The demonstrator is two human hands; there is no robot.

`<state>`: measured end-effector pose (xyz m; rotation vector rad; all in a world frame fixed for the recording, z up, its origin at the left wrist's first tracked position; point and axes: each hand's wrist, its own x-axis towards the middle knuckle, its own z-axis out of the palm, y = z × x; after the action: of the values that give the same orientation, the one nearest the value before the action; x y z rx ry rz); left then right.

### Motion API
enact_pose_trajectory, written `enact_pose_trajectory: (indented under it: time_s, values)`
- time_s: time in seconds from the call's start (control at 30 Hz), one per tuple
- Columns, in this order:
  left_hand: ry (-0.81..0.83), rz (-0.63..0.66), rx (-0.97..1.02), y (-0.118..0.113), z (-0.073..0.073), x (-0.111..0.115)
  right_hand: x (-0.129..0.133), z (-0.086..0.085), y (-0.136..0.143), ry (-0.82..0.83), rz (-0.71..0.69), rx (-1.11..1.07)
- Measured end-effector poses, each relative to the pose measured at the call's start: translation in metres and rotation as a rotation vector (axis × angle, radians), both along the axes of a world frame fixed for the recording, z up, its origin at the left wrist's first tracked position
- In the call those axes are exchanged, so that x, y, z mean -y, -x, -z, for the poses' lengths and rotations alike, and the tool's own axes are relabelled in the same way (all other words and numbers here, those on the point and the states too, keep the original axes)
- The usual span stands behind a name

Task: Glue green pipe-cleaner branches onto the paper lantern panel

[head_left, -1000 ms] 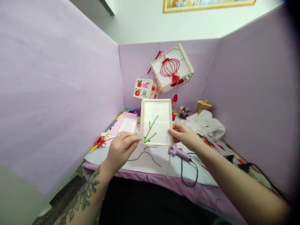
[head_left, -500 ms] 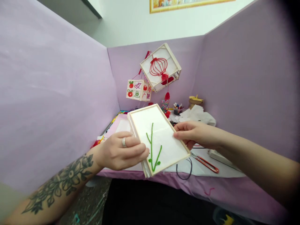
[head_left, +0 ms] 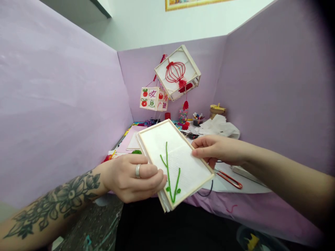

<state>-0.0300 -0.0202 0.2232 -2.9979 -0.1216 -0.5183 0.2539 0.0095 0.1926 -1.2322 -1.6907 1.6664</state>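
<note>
**Both hands on the framed panel**

From your head camera, your left hand (head_left: 133, 177) grips the near left edge of the wooden-framed panel (head_left: 175, 162), fingers curled over the front with a ring showing. Your right hand (head_left: 216, 150) pinches the panel's right edge, thumb on top and the other fingers underneath. The panel is held off the table (head_left: 235, 205), tilted with its far end higher, and it carries green stems (head_left: 170, 170) glued on its white face. Its near corner looks like several layers stacked together, though the edge is too blurred to be sure.

Red-handled scissors (head_left: 229, 178) lie on the table just under your right wrist. Farther back hang a large lantern (head_left: 178, 73) with a red outline and a smaller lantern (head_left: 153, 99) beside it; crumpled white paper (head_left: 218, 126) sits near the right wall.
</note>
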Motion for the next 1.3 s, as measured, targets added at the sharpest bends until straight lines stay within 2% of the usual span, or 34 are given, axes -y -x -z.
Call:
enact_pose_trajectory:
  time_s: [0.1, 0.27, 0.33, 0.43, 0.53, 1.07, 1.3]
  values:
    - [-0.049, 0.044, -0.024, 0.003, 0.005, -0.002, 0.000, 0.001, -0.001, 0.004, -0.029, 0.007]
    - [-0.078, 0.012, -0.176, 0.006, 0.011, -0.004, 0.000, 0.001, -0.001, -0.003, -0.028, 0.007]
    - [-0.214, 0.080, -0.187, 0.004, 0.010, -0.004, 0.000, 0.000, 0.000, 0.004, -0.022, 0.013]
    - [-0.553, 0.242, -0.111, -0.002, 0.008, -0.003, 0.000, -0.001, -0.001, 0.010, -0.050, 0.057]
    - [-0.731, 0.279, -0.061, -0.007, 0.006, -0.002, -0.002, -0.001, -0.002, 0.003, -0.082, 0.107]
    - [-0.696, 0.302, -0.103, -0.011, 0.007, -0.005, -0.004, 0.004, -0.003, -0.002, -0.092, 0.153]
    - [-0.682, 0.246, -0.064, -0.012, 0.002, -0.003, -0.005, 0.004, -0.002, 0.015, -0.093, 0.135]
